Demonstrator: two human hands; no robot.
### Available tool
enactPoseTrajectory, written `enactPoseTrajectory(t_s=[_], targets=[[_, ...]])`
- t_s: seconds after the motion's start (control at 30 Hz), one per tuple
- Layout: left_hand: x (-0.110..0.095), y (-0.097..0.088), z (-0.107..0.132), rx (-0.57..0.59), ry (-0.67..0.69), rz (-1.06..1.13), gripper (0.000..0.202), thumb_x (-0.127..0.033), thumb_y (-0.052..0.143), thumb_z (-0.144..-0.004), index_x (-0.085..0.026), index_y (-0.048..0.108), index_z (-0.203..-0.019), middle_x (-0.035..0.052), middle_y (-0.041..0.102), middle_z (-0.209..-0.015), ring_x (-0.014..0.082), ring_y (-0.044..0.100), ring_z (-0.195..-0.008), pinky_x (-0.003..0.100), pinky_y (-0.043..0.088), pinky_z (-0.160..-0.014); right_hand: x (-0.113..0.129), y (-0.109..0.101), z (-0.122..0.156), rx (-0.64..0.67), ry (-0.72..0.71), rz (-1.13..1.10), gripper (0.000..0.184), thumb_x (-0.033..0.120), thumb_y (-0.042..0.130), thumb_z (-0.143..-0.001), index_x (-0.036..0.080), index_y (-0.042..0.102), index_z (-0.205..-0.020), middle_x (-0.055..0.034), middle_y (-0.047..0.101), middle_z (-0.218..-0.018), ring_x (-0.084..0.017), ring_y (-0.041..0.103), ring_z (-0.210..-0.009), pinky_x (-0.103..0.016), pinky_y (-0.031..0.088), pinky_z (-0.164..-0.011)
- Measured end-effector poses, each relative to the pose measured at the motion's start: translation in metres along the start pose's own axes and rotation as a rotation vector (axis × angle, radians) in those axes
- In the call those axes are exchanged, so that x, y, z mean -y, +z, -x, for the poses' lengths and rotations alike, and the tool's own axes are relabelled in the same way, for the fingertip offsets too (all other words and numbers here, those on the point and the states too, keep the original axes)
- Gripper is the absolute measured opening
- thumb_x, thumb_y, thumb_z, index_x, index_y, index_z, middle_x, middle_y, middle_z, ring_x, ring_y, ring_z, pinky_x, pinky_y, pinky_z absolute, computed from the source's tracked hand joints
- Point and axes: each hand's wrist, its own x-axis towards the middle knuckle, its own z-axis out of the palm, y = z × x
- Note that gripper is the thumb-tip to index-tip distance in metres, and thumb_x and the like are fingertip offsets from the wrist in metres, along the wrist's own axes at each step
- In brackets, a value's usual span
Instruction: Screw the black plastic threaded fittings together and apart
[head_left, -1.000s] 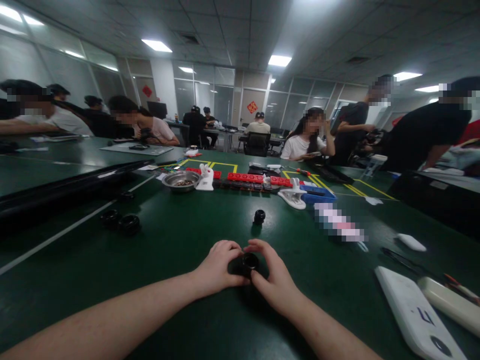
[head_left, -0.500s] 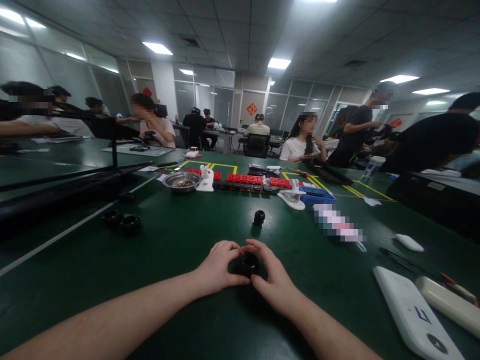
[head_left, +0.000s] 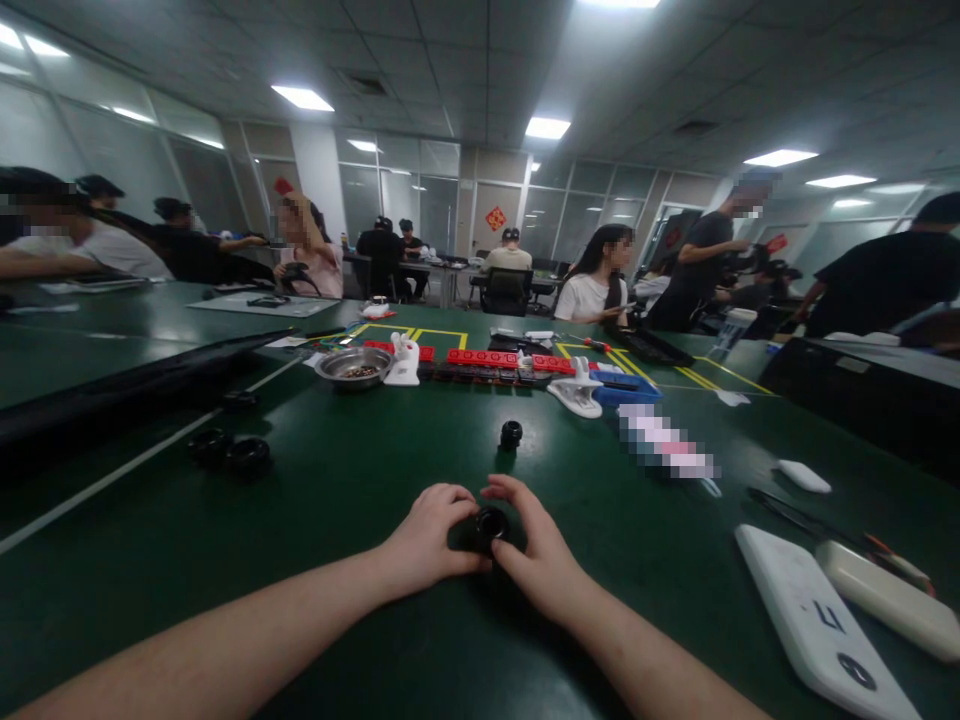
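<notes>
A small black round part (head_left: 489, 524) sits on the green table (head_left: 360, 500) between my two hands. My left hand (head_left: 427, 540) curls around its left side, fingers closed against it. My right hand (head_left: 536, 550) grips it from the right, with fingers arched over its top. A second black round part (head_left: 511, 434) stands alone a little farther back on the table. Two more black rings (head_left: 229, 452) lie to the left.
A metal bowl (head_left: 354, 365), white clips (head_left: 576, 392), red blocks (head_left: 487, 357) and a blue tray (head_left: 626, 390) stand at mid-table. White devices (head_left: 814, 625) lie at the right. A long black bar (head_left: 112, 395) runs along the left. Several people sit or stand around the room.
My hands keep hold of the black part in the same spot. The view has shifted slightly; people in the background have moved.
</notes>
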Motion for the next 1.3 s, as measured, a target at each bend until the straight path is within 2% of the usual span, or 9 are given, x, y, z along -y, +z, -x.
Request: enactPoseTrajectory(t_s=[0.13,0.3,0.4,0.53,0.63,0.8,1.03,1.17,1.3], targets=[[0.0005,-0.0008,0.0002,0.012,-0.003,-0.006,0.041,-0.049,0.065,-0.062,-0.022,0.059,-0.093,0.0044,0.051,-0.103,0.0237,0.045,-0.098,0.039,0.036,-0.086,0.0025,-0.0008,0.0023,-0.027,0.010,0.042,0.059,0.012,0.052,-0.067,0.021,0.033,-0.121,-0.0083,0.043,-0.120,-0.022,0.039,-0.113,-0.043,0.029,-0.097],[-0.0030,-0.0038,0.0006,0.031,-0.019,0.003,0.039,-0.048,0.064,-0.063,-0.023,0.059,-0.093,0.0039,0.051,-0.102,0.0230,0.045,-0.096,0.038,0.037,-0.084,0.0027,0.0019,0.0001,-0.121,0.062,0.098,0.046,0.024,0.059,-0.068,0.019,0.042,-0.110,-0.0070,0.050,-0.102,-0.022,0.048,-0.098,-0.040,0.039,-0.087],[-0.0051,-0.0055,0.0011,0.037,-0.022,0.015,0.037,-0.047,0.064,-0.064,-0.023,0.059,-0.092,0.0032,0.051,-0.102,0.0226,0.045,-0.097,0.038,0.037,-0.084,0.0028,0.0018,-0.0009,-0.094,0.096,0.082,0.042,0.018,0.058,-0.066,0.019,0.044,-0.106,-0.0043,0.052,-0.093,-0.020,0.051,-0.090,-0.038,0.041,-0.083],[-0.0058,-0.0074,0.0011,0.047,-0.021,0.027,0.039,-0.046,0.064,-0.064,-0.024,0.058,-0.095,0.0031,0.051,-0.104,0.0230,0.044,-0.098,0.038,0.035,-0.087,0.0043,-0.0010,0.0006,0.001,0.046,0.001,0.056,0.003,0.047,-0.061,0.020,0.039,-0.114,-0.0054,0.052,-0.106,-0.019,0.048,-0.102,-0.039,0.035,-0.092],[-0.0055,-0.0079,0.0008,0.056,-0.029,0.035,0.039,-0.046,0.065,-0.063,-0.023,0.059,-0.094,0.0038,0.051,-0.105,0.0239,0.043,-0.100,0.039,0.035,-0.088,0.0039,-0.0017,0.0011,0.000,0.020,0.022,0.059,0.005,0.049,-0.062,0.021,0.037,-0.118,-0.0072,0.047,-0.116,-0.021,0.042,-0.110,-0.041,0.031,-0.096],[-0.0068,-0.0077,0.0011,0.053,-0.032,0.023,0.038,-0.045,0.064,-0.064,-0.024,0.059,-0.095,0.0035,0.051,-0.103,0.0231,0.044,-0.098,0.038,0.036,-0.086,0.0003,0.0019,-0.0016,-0.105,0.074,0.076,0.048,0.020,0.060,-0.065,0.019,0.043,-0.109,-0.0063,0.051,-0.100,-0.021,0.049,-0.096,-0.040,0.039,-0.087],[-0.0061,-0.0054,0.0005,0.033,-0.014,0.006,0.039,-0.045,0.065,-0.063,-0.022,0.059,-0.094,0.0043,0.051,-0.102,0.0230,0.044,-0.098,0.038,0.036,-0.086,0.0042,-0.0011,0.0007,-0.004,0.024,-0.007,0.056,0.004,0.048,-0.064,0.020,0.037,-0.117,-0.0062,0.050,-0.109,-0.018,0.047,-0.104,-0.039,0.034,-0.094],[-0.0043,-0.0054,0.0008,0.044,-0.024,0.019,0.039,-0.047,0.064,-0.064,-0.022,0.059,-0.093,0.0046,0.050,-0.103,0.0236,0.044,-0.099,0.038,0.036,-0.087,0.0034,-0.0001,0.0016,-0.072,0.017,0.054,0.056,0.015,0.060,-0.065,0.020,0.038,-0.117,-0.0081,0.045,-0.116,-0.022,0.043,-0.109,-0.041,0.033,-0.094],[-0.0045,-0.0060,0.0016,0.042,-0.030,0.033,0.037,-0.045,0.064,-0.065,-0.024,0.059,-0.094,0.0034,0.050,-0.103,0.0230,0.044,-0.099,0.038,0.036,-0.086,-0.0001,0.0026,0.0006,-0.167,0.032,0.084,0.051,0.019,0.065,-0.061,0.020,0.043,-0.107,-0.0059,0.050,-0.101,-0.021,0.048,-0.097,-0.039,0.039,-0.087]])
